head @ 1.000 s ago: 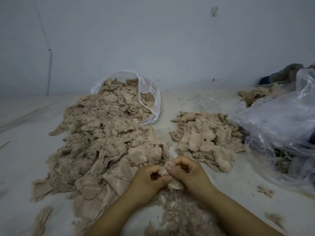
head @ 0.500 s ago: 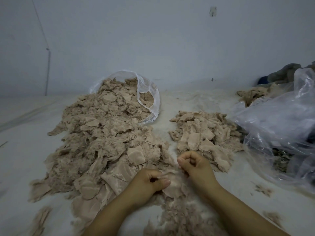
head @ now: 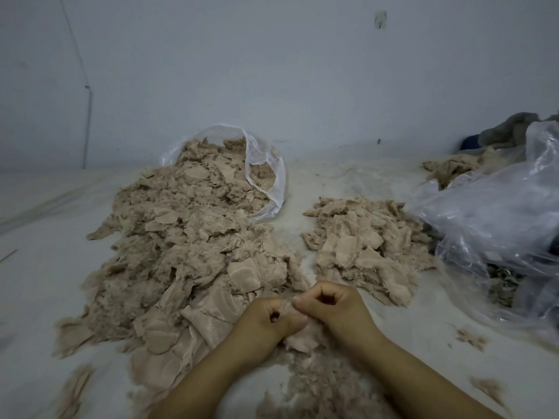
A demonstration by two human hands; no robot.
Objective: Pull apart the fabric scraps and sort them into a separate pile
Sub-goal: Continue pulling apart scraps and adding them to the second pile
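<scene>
White sheeting (head: 39, 267) covers the work surface, with a pale wall (head: 272, 71) behind it. At left a big heap (head: 181, 252) of beige fabric scraps spills out of a clear bag (head: 266, 176) lying on its side. Near the front edge of the heap, the left hand (head: 266, 320) has its fingers curled and pinches a thin scrap (head: 289, 306). The right hand (head: 335, 306), touching it, has its fingers curled too and pinches the same scrap from the other side. Loose fluff (head: 317, 385) lies under the wrists. Right of the hands and further back sits a smaller pile (head: 360, 243), apart from the heap. At far right is a crumpled plastic bag (head: 499, 222), just beside the pile.
</scene>
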